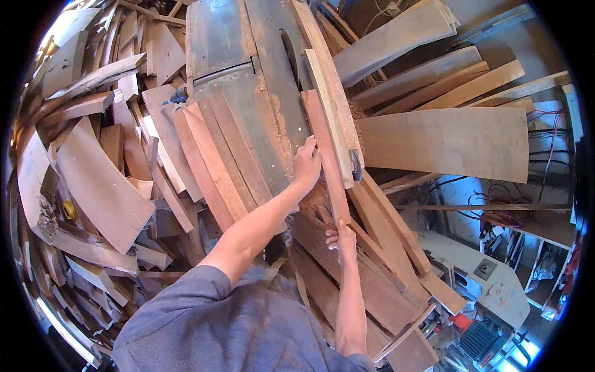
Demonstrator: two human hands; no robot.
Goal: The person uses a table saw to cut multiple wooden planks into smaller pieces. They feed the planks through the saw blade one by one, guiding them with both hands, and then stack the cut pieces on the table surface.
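Observation:
A reddish-brown wooden strip lies lengthwise on the metal saw table, alongside a pale wooden batten to its right. My left hand is closed against the strip's left side near its middle, its thumb side touching the wood. At the near end, my right hand grips the strip with its fingers curled under and around it. A dark curved blade or slot shows farther up the table, left of the batten. The undersides of both hands are hidden.
Several cut strips rest side by side on the table's left. Sawdust streaks the surface. Scrap boards pile up at the left. Wide planks stick out at the right, and a grey machine stands at the lower right.

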